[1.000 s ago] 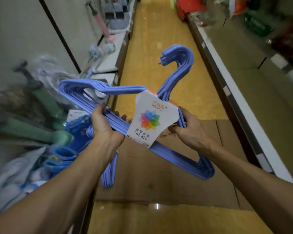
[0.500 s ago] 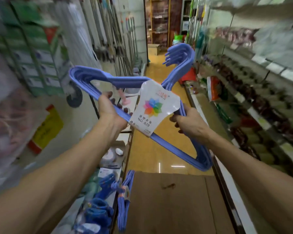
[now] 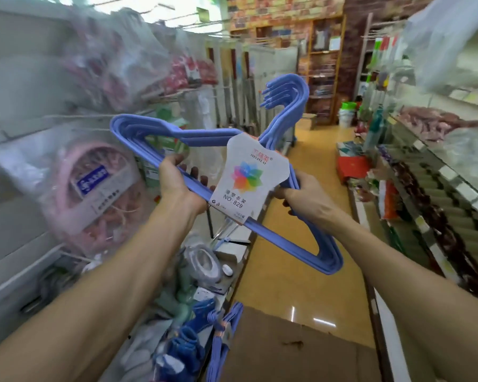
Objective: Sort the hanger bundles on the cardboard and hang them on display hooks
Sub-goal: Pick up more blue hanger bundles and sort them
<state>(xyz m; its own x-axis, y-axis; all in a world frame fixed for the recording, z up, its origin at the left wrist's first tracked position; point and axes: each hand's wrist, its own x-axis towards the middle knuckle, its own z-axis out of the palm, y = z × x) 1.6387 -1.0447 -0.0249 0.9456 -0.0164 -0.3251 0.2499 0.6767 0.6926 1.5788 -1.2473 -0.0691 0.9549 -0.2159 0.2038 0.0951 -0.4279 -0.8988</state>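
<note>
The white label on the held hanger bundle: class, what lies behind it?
Behind the label, the blue hanger necks and part of the bottom bars pass out of sight. Right hand fingertips tuck behind its edge. How the label fastens on is covered.

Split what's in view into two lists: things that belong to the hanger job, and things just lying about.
Job:
- blue hanger bundle, gripped by left hand and right hand
- its paper label
- second hanger bundle at the cardboard's edge
- cardboard

Lying about:
- pink bagged goods
- green buckets
- blue packaged items
</note>
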